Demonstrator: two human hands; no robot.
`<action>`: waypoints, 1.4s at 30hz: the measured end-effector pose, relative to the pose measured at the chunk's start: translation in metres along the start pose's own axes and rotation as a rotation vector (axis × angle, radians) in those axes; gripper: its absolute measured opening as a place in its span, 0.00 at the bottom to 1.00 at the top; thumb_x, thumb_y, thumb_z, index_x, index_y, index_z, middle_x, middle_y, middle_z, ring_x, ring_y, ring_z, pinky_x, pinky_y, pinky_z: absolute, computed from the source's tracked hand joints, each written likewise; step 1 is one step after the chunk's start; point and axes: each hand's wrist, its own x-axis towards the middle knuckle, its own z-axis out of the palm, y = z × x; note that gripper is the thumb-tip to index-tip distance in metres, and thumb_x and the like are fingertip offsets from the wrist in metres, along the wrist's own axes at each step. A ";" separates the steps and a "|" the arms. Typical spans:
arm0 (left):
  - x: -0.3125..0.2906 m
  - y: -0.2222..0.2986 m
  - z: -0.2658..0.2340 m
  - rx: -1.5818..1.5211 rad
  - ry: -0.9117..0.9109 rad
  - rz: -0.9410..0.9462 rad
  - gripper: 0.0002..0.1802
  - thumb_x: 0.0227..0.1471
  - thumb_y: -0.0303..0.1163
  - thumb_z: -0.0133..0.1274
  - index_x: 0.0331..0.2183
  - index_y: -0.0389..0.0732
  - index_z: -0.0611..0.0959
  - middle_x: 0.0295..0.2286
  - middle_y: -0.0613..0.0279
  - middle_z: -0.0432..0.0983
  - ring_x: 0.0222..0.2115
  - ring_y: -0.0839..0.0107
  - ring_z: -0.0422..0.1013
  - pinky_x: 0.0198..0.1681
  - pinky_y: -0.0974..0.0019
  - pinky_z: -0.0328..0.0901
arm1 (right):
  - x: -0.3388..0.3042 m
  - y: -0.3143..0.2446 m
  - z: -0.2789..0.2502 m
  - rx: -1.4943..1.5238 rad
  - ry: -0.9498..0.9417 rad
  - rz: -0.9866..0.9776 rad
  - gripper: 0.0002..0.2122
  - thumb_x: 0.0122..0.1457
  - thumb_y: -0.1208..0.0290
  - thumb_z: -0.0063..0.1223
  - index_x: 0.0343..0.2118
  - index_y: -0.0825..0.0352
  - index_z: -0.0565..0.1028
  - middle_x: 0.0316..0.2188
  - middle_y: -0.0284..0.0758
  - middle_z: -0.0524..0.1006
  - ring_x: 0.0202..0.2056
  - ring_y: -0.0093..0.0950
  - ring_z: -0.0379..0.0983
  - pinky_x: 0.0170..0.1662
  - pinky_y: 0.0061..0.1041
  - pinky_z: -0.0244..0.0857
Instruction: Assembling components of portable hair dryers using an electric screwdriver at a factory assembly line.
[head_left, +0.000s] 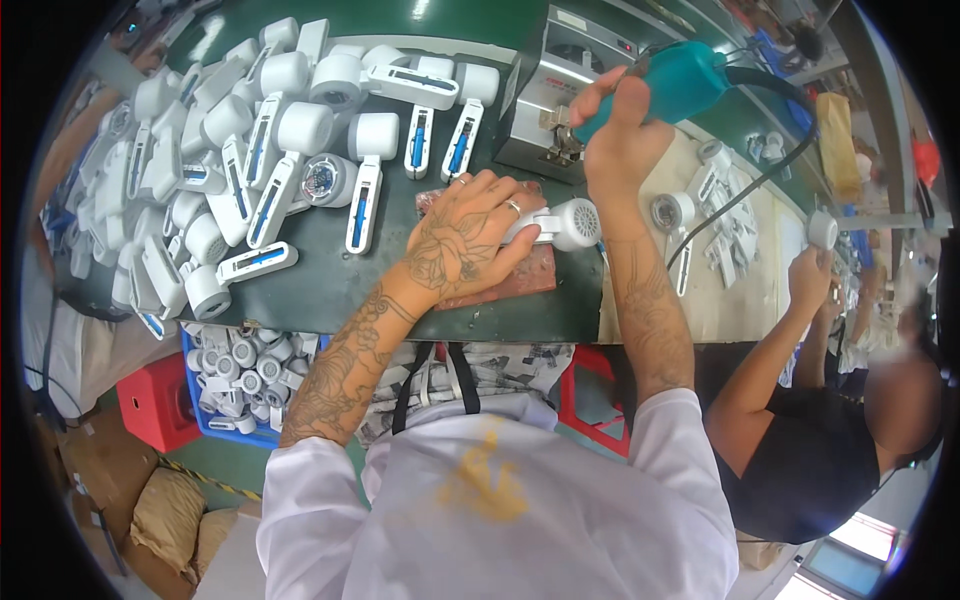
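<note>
My left hand [465, 235] is closed over the handle of a white handheld fan [576, 224], pressing it down on a reddish-brown pad [510, 287]. The fan's round, slotted head points right, out past my fingers. Raised beyond it, my right hand [625, 135] grips a teal electric screwdriver [690, 85], whose black cord hangs off to the right. The screwdriver's lower end is beside the front of a metal box-shaped screw feeder [540, 110]; my hand partly covers this end, so I cannot make out the tip.
Many white fans with open handles and blue batteries [365, 200] are heaped at the left of the dark green table. Below stands a blue crate [215, 425] of fan parts beside a red stool [155, 405]. At right, a co-worker [810, 440] handles parts near more fans [725, 225].
</note>
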 end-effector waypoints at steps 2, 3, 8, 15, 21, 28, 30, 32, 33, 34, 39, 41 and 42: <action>0.002 0.002 -0.001 0.006 0.004 0.010 0.18 0.54 0.37 0.55 0.47 0.43 0.82 0.43 0.58 0.75 0.42 0.57 0.70 0.46 0.55 0.64 | -0.001 0.002 -0.004 -0.006 0.004 -0.006 0.21 0.68 0.52 0.49 0.34 0.71 0.71 0.20 0.35 0.71 0.21 0.27 0.69 0.26 0.28 0.65; 0.003 0.003 -0.002 0.004 0.007 0.026 0.18 0.54 0.37 0.55 0.47 0.43 0.82 0.43 0.58 0.75 0.42 0.57 0.70 0.46 0.55 0.64 | 0.000 -0.001 -0.005 -0.011 0.009 0.023 0.20 0.68 0.53 0.49 0.34 0.71 0.71 0.20 0.35 0.71 0.20 0.28 0.68 0.26 0.28 0.65; 0.000 0.001 0.000 -0.025 -0.010 -0.032 0.18 0.56 0.39 0.53 0.46 0.42 0.82 0.43 0.58 0.75 0.43 0.57 0.69 0.50 0.53 0.64 | -0.008 -0.018 -0.004 0.012 -0.034 0.135 0.21 0.68 0.52 0.49 0.34 0.72 0.71 0.19 0.35 0.70 0.20 0.28 0.68 0.25 0.27 0.64; 0.004 0.003 -0.002 -0.023 -0.002 0.009 0.19 0.54 0.38 0.56 0.47 0.42 0.83 0.41 0.59 0.75 0.41 0.57 0.69 0.47 0.56 0.64 | -0.054 -0.059 -0.021 0.037 -0.034 0.277 0.35 0.60 0.35 0.49 0.40 0.75 0.71 0.18 0.35 0.69 0.19 0.28 0.66 0.27 0.29 0.63; 0.005 0.004 -0.004 -0.027 -0.040 -0.010 0.17 0.56 0.39 0.54 0.44 0.40 0.82 0.40 0.59 0.75 0.42 0.60 0.69 0.49 0.56 0.62 | -0.061 -0.054 -0.019 0.035 -0.051 0.256 0.35 0.62 0.36 0.48 0.40 0.76 0.70 0.18 0.36 0.69 0.20 0.29 0.66 0.27 0.29 0.64; 0.000 -0.001 -0.003 0.012 -0.008 0.012 0.17 0.56 0.39 0.54 0.44 0.40 0.81 0.41 0.58 0.74 0.43 0.58 0.69 0.49 0.54 0.63 | -0.079 -0.032 -0.014 0.152 -0.043 0.267 0.31 0.62 0.38 0.50 0.37 0.71 0.69 0.20 0.35 0.69 0.21 0.28 0.67 0.27 0.29 0.63; 0.001 -0.002 0.001 -0.011 0.023 0.046 0.17 0.55 0.38 0.54 0.44 0.40 0.81 0.42 0.58 0.74 0.44 0.57 0.69 0.50 0.53 0.63 | -0.082 -0.025 -0.023 0.178 0.030 0.270 0.28 0.62 0.40 0.52 0.36 0.68 0.69 0.21 0.34 0.69 0.22 0.27 0.66 0.27 0.27 0.62; 0.000 0.000 0.004 0.002 0.055 0.052 0.17 0.54 0.39 0.55 0.43 0.40 0.80 0.44 0.58 0.73 0.45 0.56 0.69 0.51 0.52 0.63 | -0.081 -0.026 -0.030 0.312 -0.002 0.347 0.26 0.60 0.41 0.55 0.35 0.66 0.69 0.21 0.33 0.68 0.22 0.26 0.64 0.26 0.26 0.61; 0.001 0.002 -0.001 -0.015 -0.045 0.020 0.20 0.56 0.39 0.55 0.48 0.41 0.79 0.52 0.59 0.71 0.48 0.55 0.68 0.54 0.52 0.62 | -0.081 -0.028 -0.031 0.310 0.000 0.319 0.26 0.60 0.41 0.56 0.35 0.66 0.69 0.21 0.33 0.69 0.22 0.26 0.64 0.26 0.26 0.60; 0.000 0.004 -0.001 -0.021 -0.001 0.018 0.20 0.56 0.39 0.55 0.48 0.41 0.79 0.52 0.59 0.71 0.48 0.55 0.68 0.54 0.52 0.62 | -0.081 -0.030 -0.031 0.302 0.000 0.289 0.26 0.59 0.41 0.57 0.34 0.66 0.69 0.22 0.33 0.69 0.22 0.26 0.64 0.26 0.26 0.60; -0.006 0.002 0.007 -0.001 0.103 -0.010 0.21 0.54 0.44 0.55 0.43 0.38 0.81 0.47 0.58 0.72 0.49 0.59 0.67 0.54 0.53 0.62 | -0.083 -0.032 -0.032 0.326 -0.060 0.270 0.26 0.59 0.42 0.57 0.36 0.67 0.70 0.21 0.32 0.67 0.23 0.26 0.64 0.27 0.24 0.60; -0.010 -0.002 0.001 -0.030 0.031 0.023 0.21 0.54 0.45 0.55 0.43 0.39 0.81 0.47 0.58 0.72 0.49 0.59 0.68 0.55 0.55 0.62 | -0.084 -0.034 -0.024 0.349 -0.053 0.286 0.26 0.60 0.41 0.56 0.37 0.67 0.70 0.21 0.32 0.66 0.23 0.25 0.63 0.27 0.24 0.59; -0.010 -0.001 0.000 -0.015 0.052 0.029 0.21 0.54 0.45 0.55 0.43 0.39 0.81 0.47 0.58 0.72 0.49 0.59 0.68 0.55 0.55 0.62 | -0.085 -0.035 -0.023 0.345 -0.018 0.312 0.26 0.60 0.41 0.55 0.38 0.67 0.71 0.21 0.31 0.66 0.22 0.25 0.63 0.28 0.23 0.59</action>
